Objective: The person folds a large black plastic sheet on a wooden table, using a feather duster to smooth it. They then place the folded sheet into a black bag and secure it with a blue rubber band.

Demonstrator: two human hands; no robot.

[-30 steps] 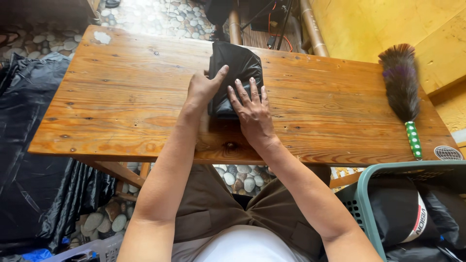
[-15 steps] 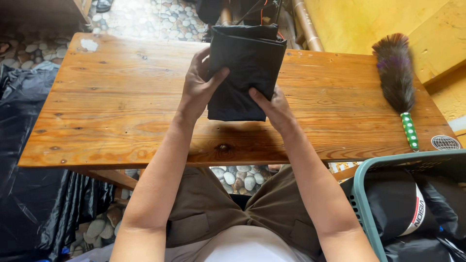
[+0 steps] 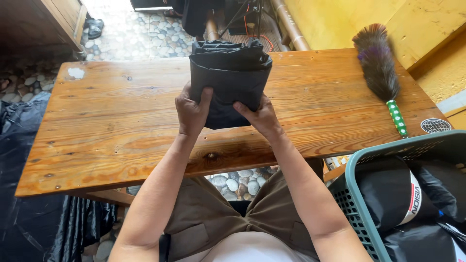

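A folded black garment (image 3: 228, 77) is held upright above the wooden table (image 3: 107, 126), its folded top edge facing me. My left hand (image 3: 191, 111) grips its lower left side, thumb on the front. My right hand (image 3: 259, 116) grips its lower right corner, thumb across the front. Both hands hold it lifted off the table top.
A feather duster (image 3: 381, 73) with a green dotted handle lies at the table's right end. A teal plastic basket (image 3: 357, 204) with dark clothes stands at my right. Black plastic sheeting (image 3: 22, 194) lies on the pebbled floor at the left. A yellow wall is behind the table.
The folded garment lay flat on the table under both hands. Both hands have since lifted it and stood it upright in front of me.
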